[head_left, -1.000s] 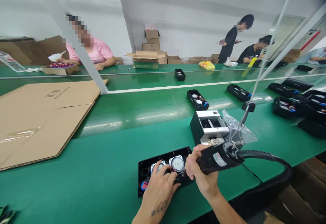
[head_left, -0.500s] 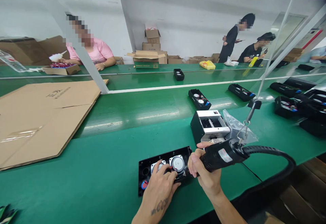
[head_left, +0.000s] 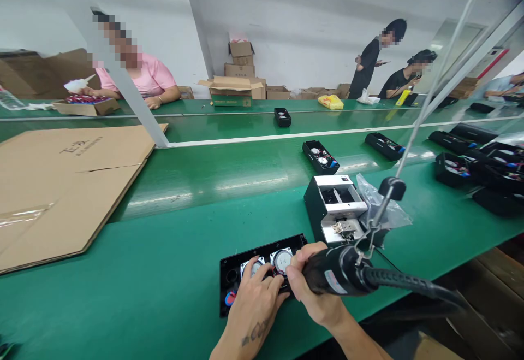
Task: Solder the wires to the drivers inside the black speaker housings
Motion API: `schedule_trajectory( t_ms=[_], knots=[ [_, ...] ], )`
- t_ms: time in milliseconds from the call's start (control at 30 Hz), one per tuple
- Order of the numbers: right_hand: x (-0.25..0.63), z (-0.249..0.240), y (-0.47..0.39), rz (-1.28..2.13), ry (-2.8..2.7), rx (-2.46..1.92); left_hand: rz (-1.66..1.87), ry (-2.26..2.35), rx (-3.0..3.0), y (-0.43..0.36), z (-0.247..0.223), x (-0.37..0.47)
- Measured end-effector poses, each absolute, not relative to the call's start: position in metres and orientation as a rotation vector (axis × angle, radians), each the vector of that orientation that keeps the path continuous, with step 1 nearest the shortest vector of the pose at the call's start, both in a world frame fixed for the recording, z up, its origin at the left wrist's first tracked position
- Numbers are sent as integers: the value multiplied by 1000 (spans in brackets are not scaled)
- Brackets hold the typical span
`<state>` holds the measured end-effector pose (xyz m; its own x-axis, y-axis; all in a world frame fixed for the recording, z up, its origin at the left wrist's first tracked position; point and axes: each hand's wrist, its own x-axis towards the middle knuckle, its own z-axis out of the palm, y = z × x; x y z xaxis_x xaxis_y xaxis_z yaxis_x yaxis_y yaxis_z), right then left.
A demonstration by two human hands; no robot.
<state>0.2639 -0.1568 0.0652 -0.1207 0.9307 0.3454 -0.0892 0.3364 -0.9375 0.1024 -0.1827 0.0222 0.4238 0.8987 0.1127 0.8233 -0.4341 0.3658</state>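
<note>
On the green bench lies a black speaker housing (head_left: 227, 262) with two round silver speakers (head_left: 282, 260) and a blue-red part (head_left: 230, 297) inside. My left hand (head_left: 257, 294) rests over the housing, fingers spread across the left speaker and the front edge; a small item under the fingertips cannot be made out. My right hand (head_left: 313, 289) is wrapped round a black electric screwdriver (head_left: 338, 272), which hangs from a hook and trails a thick cable. The tool's tip is hidden behind my right fingers, at the housing's right part.
Behind the screwdriver stands a black-and-silver machine (head_left: 338, 201) beside a clear plastic bag (head_left: 379, 207). Flat cardboard (head_left: 73, 185) covers the left side. More black housings (head_left: 321, 158) sit on the conveyor and at right. A person in pink (head_left: 151, 78) and others are across the line.
My right hand and the screwdriver have moved left and down, closer to the housing, uncovering the front of the silver machine. My left hand stays in nearly the same place.
</note>
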Motion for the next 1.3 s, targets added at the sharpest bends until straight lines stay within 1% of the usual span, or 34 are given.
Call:
schedule_trajectory(
  t_ms=[133, 367, 433, 533, 600, 733, 800, 867, 933, 1000, 1100, 1167, 1233, 1300],
  knots=[
    [263, 71, -158, 1029, -1443, -850, 414, 1505, 2403, -183, 22, 103],
    [259, 83, -155, 720, -1570, -861, 468, 1483, 2401, -184, 30, 102],
    [256, 84, -154, 783, -1514, -830, 437, 1492, 2406, -182, 32, 104],
    [255, 90, -152, 1068, -1323, -790, 400, 1490, 2416, -182, 30, 101],
    [264, 98, -148, 1158, -1165, -767, 437, 1454, 2496, -185, 27, 92],
    [307, 109, -133, 938, -949, -811, 628, 1517, 2618, -196, 25, 54],
    [333, 102, -123, 846, -926, -978, 737, 1636, 2435, -198, 30, 37],
    [356, 89, -113, 765, -954, -1190, 842, 1708, 2125, -195, 38, 29],
    [373, 73, -106, 669, -1026, -1409, 926, 1725, 1845, -185, 48, 28],
    [382, 59, -102, 644, -1064, -1514, 968, 1709, 1681, -172, 57, 31],
    [387, 40, -106, 637, -1044, -1476, 971, 1695, 1578, -156, 65, 34],
    [387, 27, -115, 466, -1043, -1445, 960, 1694, 1567, -151, 66, 32],
    [384, 14, -129, 207, -1078, -1421, 957, 1700, 1566, -148, 65, 30],
    [376, 2, -146, 120, -1173, -1392, 957, 1709, 1561, -147, 64, 29]
  ],
)
